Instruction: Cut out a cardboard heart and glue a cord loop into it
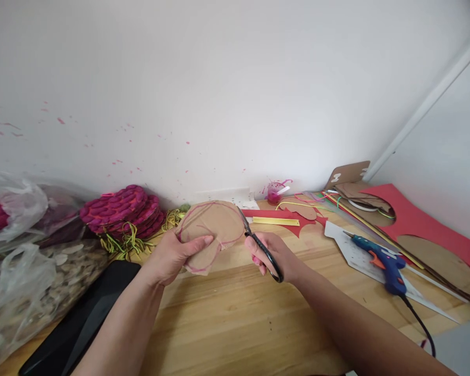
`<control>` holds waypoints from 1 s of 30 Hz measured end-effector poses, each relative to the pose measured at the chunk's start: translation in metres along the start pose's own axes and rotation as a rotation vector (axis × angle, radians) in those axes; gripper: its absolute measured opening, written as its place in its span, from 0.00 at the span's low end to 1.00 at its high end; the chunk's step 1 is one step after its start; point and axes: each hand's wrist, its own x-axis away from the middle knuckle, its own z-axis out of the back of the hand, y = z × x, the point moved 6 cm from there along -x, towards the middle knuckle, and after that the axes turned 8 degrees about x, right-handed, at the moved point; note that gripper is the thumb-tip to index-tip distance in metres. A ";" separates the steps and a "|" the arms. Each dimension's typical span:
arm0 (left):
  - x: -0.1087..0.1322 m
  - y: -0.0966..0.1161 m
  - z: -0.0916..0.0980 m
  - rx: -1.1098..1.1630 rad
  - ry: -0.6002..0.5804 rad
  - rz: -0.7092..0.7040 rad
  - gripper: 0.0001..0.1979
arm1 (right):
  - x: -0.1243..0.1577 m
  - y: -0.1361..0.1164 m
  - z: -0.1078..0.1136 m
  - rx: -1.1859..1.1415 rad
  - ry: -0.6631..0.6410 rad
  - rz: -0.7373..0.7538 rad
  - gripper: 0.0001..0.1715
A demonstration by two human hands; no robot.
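My left hand [176,250] grips a brown cardboard piece [215,222] by its left side, thumb on top. The cardboard is roughly heart-shaped, with a purple-pink line drawn just inside its edge. In my right hand [272,253] is a pair of scissors [264,250] with black handles. Their blades meet the right edge of the cardboard; how far apart the blades are is hard to see. Both hands are held above the wooden table [235,324].
Left: stacked magenta woven pieces [115,209], yellow-green yarn [125,243], plastic bags [23,282] and a black case-like object [86,313]. Behind: a pink-stained cup [274,193] and yellow strip [276,221]. Right: a blue glue gun [384,261] with a cord, and red sheets [426,224] over cardboard.
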 end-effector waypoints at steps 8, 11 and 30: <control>-0.001 -0.003 0.003 -0.003 0.017 0.001 0.30 | 0.001 -0.003 0.004 -0.046 -0.031 -0.033 0.27; -0.002 -0.003 0.005 -0.005 0.027 -0.003 0.31 | 0.002 -0.003 0.003 -0.045 -0.032 -0.039 0.29; 0.000 0.001 0.006 0.011 0.000 0.033 0.24 | 0.004 -0.018 0.009 0.130 0.049 0.046 0.34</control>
